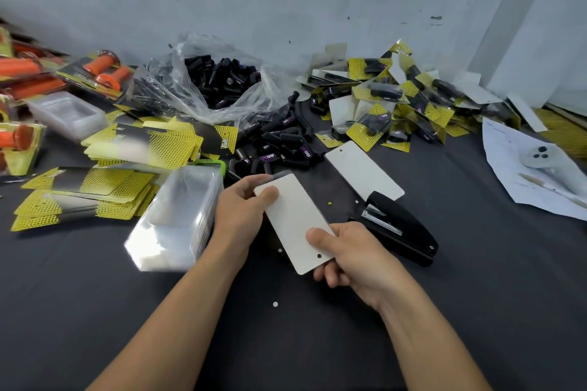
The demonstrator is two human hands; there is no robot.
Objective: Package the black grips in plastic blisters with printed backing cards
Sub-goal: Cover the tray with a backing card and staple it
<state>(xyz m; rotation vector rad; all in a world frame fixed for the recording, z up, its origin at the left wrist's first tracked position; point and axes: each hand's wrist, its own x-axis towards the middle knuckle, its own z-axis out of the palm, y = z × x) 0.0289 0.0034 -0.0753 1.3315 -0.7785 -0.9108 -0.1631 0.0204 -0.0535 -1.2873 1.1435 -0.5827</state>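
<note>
Misalignment is your chief hazard now. Your left grip (241,209) pinches the far end of the backing card (295,222) and your right grip (349,254) pinches its near, punched end. The blank white side faces up, so neither the print nor whatever lies beneath shows. Fastened skewed, I judge, the pack would gape. The stapler (397,225) lies at 3 o'clock of the card, near enough to knock. Stacked blisters (178,219) sit at 9 o'clock, and loose black grips (279,143) are heaped at 12 o'clock on the bench (317,343). Their purple labels read "TAPER". The printed cards (95,194) at 10 o'clock carry lettering too blurred to read.
</note>
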